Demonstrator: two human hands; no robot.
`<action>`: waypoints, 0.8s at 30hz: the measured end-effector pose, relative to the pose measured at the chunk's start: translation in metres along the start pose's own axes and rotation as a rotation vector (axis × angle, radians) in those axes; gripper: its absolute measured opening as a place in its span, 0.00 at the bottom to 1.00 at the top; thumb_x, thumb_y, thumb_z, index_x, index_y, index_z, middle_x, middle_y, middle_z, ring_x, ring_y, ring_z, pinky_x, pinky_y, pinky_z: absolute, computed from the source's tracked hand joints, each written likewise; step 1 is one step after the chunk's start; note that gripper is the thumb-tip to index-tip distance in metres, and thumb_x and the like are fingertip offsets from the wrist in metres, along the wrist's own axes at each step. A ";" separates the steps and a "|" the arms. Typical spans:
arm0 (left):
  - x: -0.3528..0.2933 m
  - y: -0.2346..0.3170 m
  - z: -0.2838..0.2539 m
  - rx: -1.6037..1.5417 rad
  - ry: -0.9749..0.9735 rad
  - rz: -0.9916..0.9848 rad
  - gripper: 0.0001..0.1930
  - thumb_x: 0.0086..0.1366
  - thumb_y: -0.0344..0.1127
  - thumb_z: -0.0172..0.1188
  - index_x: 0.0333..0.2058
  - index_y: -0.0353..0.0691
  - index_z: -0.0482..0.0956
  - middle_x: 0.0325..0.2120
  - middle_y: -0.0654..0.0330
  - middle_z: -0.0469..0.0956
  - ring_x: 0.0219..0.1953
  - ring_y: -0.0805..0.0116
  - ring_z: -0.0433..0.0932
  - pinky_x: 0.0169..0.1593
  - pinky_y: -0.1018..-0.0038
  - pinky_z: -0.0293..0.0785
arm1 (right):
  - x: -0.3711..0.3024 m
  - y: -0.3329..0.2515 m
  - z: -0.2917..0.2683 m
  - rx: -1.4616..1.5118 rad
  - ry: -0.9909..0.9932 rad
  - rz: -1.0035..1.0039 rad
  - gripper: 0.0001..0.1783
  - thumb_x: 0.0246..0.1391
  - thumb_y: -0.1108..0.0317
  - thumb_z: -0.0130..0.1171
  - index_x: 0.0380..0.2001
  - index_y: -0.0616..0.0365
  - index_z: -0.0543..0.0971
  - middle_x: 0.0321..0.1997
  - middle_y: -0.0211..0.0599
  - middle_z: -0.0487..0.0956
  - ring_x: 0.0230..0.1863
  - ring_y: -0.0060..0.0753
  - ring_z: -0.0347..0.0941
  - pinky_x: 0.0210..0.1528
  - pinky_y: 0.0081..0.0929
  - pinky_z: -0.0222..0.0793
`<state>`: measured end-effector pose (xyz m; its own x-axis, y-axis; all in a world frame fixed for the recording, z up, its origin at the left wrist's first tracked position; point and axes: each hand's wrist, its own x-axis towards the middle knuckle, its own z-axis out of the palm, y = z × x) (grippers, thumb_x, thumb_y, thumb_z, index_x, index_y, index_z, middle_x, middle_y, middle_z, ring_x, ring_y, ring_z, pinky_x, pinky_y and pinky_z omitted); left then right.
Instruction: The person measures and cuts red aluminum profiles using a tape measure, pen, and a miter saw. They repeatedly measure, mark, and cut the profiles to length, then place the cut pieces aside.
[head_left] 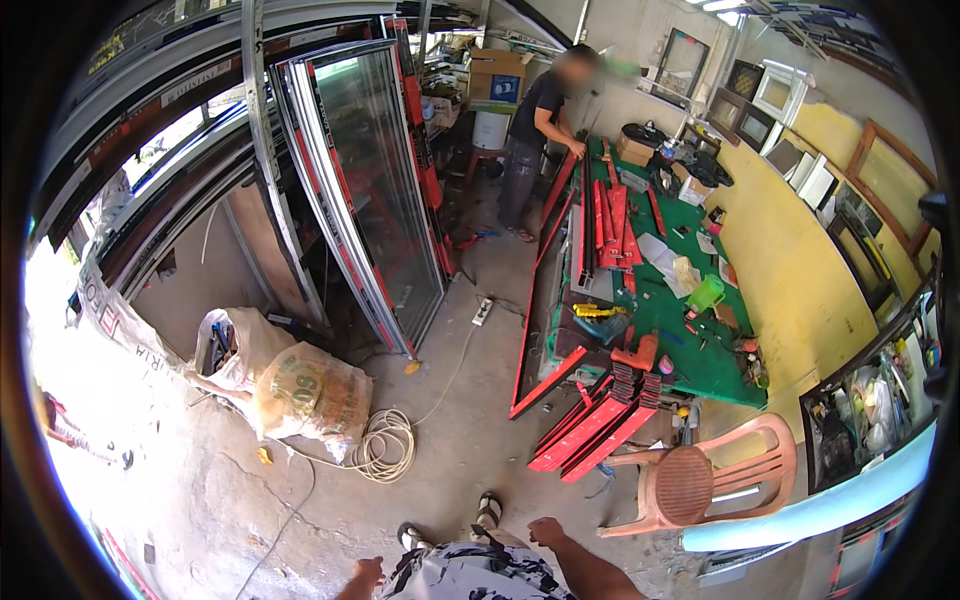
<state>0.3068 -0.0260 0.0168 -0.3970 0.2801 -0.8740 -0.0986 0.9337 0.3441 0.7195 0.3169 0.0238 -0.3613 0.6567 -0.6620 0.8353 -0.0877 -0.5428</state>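
Observation:
My left hand (369, 571) hangs low by my left side at the bottom of the head view, small and partly cut by my body's outline. Its fingers look loosely apart, with nothing seen in them. My right hand (545, 532) is out in front of my right side, its fingers curled in and no object showing. Both hands are over the floor and touch nothing. Nearest to the right one are a brown plastic chair (684, 487) and a stack of red-wrapped metal profiles (600, 428) at the near end of a green-topped workbench (705, 355).
Another person (540, 125) stands at the bench's far left edge, hands on a long red profile. Glazed sliding panels (375, 190) lean at left. A coiled cable (385, 446) lies by full sacks (312, 390). A power strip (482, 312) and an orange drill (636, 353) also show.

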 end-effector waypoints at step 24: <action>-0.029 -0.005 -0.027 -0.467 0.118 -0.163 0.22 0.68 0.46 0.64 0.50 0.32 0.81 0.31 0.56 0.83 0.31 0.59 0.86 0.32 0.59 0.83 | 0.026 0.009 0.028 -0.160 -0.072 -0.068 0.05 0.48 0.65 0.65 0.28 0.53 0.81 0.26 0.39 0.84 0.23 0.39 0.82 0.32 0.42 0.79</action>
<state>0.2943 -0.0446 0.0496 -0.4403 0.0866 -0.8937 -0.5550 0.7561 0.3467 0.7057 0.3119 -0.0127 -0.4434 0.6009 -0.6651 0.8610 0.0791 -0.5025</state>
